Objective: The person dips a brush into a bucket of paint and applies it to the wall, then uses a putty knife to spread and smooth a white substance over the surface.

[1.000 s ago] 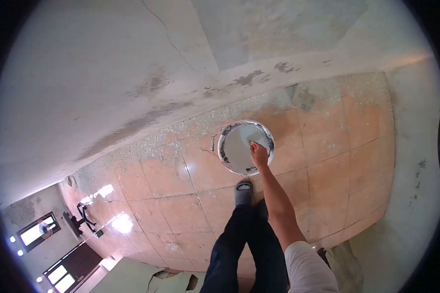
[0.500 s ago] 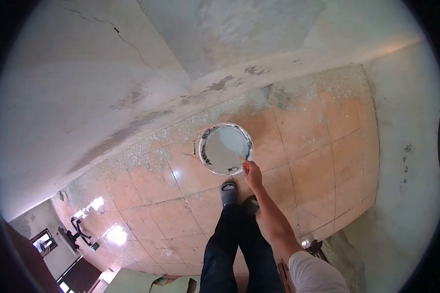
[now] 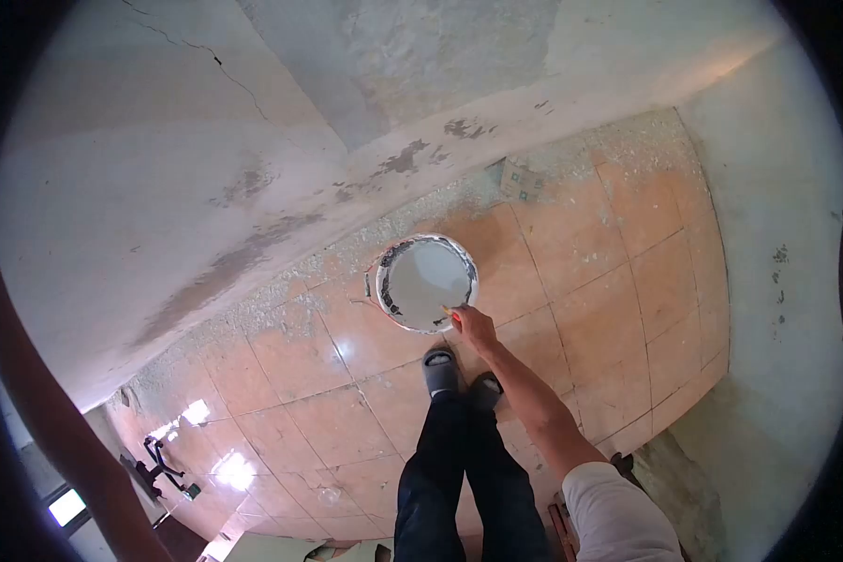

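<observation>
My right hand (image 3: 474, 328) is closed round a tool with a yellow and red handle (image 3: 451, 312), held over the near right rim of a white bucket (image 3: 476, 274). I cannot tell what the tool's working end is. Pale grey, wet-looking material (image 3: 431, 281) fills the inside of the bucket, and dark smears mark its inner wall. A thin wire handle (image 3: 369, 300) hangs at the bucket's left side. My left arm (image 3: 56, 421) crosses the left edge of the view, its hand out of sight.
My feet in grey slippers (image 3: 439, 372) stand just below the bucket on orange floor tiles (image 3: 590, 309). Ahead rises a patchy, cracked wall (image 3: 253, 140) with crumbs along its foot. A patterned tile piece (image 3: 521, 180) leans there. A black stand (image 3: 164, 459) lies at left.
My right hand and the tool have shifted slightly left at the bucket's rim. My left arm now reaches further up along the left edge. The whole view has tilted a little.
</observation>
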A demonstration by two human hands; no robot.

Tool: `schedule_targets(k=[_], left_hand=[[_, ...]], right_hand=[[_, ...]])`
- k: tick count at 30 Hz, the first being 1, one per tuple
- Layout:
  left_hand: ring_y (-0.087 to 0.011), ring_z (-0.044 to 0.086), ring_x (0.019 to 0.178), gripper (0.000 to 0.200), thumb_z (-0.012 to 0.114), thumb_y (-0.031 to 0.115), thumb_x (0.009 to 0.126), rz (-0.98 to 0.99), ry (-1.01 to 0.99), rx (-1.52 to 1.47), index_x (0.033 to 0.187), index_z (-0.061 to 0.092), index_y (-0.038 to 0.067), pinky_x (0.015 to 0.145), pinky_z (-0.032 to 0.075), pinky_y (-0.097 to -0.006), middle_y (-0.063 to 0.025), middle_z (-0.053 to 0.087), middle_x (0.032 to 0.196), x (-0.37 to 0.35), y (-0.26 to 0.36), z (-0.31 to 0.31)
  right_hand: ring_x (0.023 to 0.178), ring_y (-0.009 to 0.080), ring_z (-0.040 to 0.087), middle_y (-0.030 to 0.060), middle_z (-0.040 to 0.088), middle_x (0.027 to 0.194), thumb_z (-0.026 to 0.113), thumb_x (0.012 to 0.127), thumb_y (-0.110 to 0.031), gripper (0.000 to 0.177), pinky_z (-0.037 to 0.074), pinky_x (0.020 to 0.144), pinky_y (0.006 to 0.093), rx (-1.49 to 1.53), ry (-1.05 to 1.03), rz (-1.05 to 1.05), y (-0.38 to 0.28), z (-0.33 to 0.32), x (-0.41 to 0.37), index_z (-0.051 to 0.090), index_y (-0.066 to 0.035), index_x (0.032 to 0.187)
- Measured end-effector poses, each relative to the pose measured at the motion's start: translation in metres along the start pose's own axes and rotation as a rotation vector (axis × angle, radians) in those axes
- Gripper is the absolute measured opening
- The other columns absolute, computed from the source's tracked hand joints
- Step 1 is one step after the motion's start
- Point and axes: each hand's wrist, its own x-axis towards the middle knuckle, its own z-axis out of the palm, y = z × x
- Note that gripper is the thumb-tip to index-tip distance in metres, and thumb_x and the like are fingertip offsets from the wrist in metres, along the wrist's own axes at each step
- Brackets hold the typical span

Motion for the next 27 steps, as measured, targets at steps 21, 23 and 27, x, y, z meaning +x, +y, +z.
schedule_targets(k=[21, 23, 27], left_hand=[[-0.0436, 0.026, 0.156, 0.053, 0.044, 0.031, 0.109, -0.198, -0.179, -0.079, 0.157, 0.046, 0.008, 0.124, 0.018, -0.0604, -0.0266, 0.033, 0.167, -0.075, 0.057, -0.013], [-0.0438, 0.026, 0.156, 0.052, 0.044, 0.030, 0.109, -0.194, -0.201, -0.078, 0.156, 0.046, 0.007, 0.124, 0.018, -0.0601, -0.0277, 0.032, 0.167, -0.072, 0.056, -0.018], [-0.0435, 0.025, 0.156, 0.051, 0.044, 0.029, 0.109, -0.184, -0.211, -0.102, 0.156, 0.044, 0.007, 0.123, 0.019, -0.0605, -0.0291, 0.032, 0.167, -0.069, 0.055, -0.017]], right_hand=[[0.084, 0.0349, 0.073, 0.0131, 0.073, 0.090, 0.071, 0.090, -0.025, 0.012, 0.058, 0.073, 0.0504, -0.004, -0.101, 0.120, -0.001, 0.001, -0.015, 0.072, -0.013, 0.095], [0.085, 0.0346, 0.073, 0.0133, 0.074, 0.092, 0.072, 0.089, -0.025, 0.013, 0.059, 0.075, 0.0506, -0.101, -0.033, 0.041, -0.004, 0.007, -0.022, 0.074, -0.014, 0.097], [0.088, 0.0339, 0.074, 0.0134, 0.075, 0.095, 0.072, 0.090, -0.024, 0.014, 0.060, 0.076, 0.0497, -0.095, -0.079, 0.104, -0.021, -0.014, -0.029, 0.075, -0.014, 0.099]])
